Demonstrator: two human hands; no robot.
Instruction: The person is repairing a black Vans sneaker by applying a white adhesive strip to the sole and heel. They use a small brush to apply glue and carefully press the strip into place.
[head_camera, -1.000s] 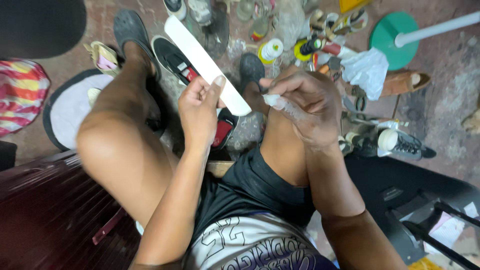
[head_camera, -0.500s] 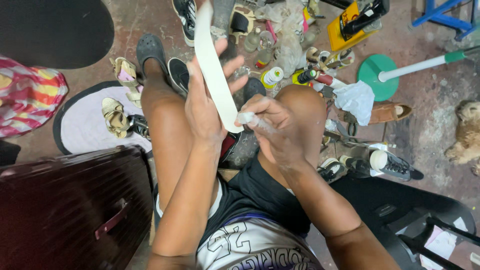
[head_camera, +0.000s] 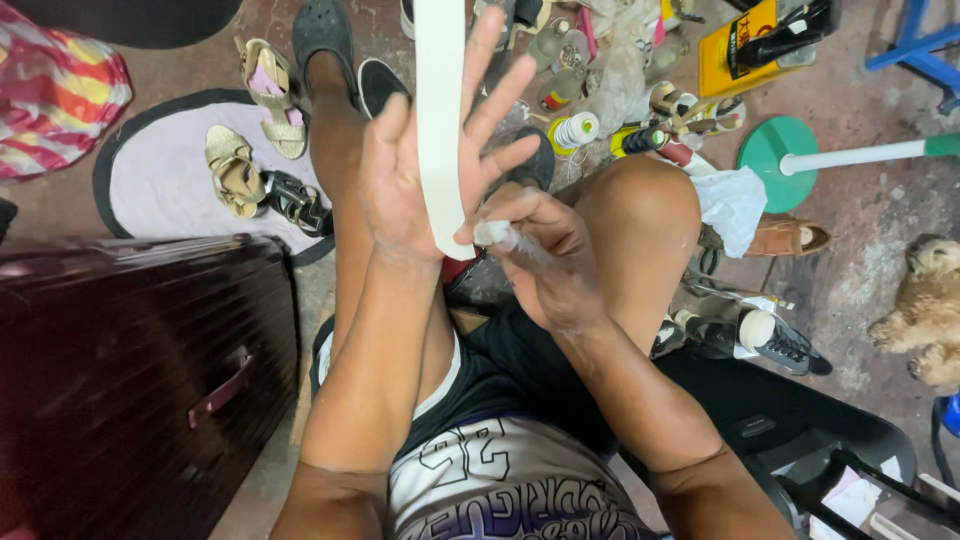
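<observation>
White strip (head_camera: 440, 120) flat on left hand (head_camera: 415, 180), fingers spread | right hand (head_camera: 545, 260) fingers pinched on small clear tube (head_camera: 498, 236) at strip's lower end

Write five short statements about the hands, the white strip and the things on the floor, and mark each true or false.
1. The left hand backs a long white strip with its fingers spread. True.
2. The right hand is empty. False: it pinches a small whitish tube at the strip's lower end.
3. A dark red suitcase lies beside the left arm. True.
4. The green disc rests on the suitcase. False: it stands on the floor, far right.
5. Gold sandals lie on a pale round mat. True.
</observation>
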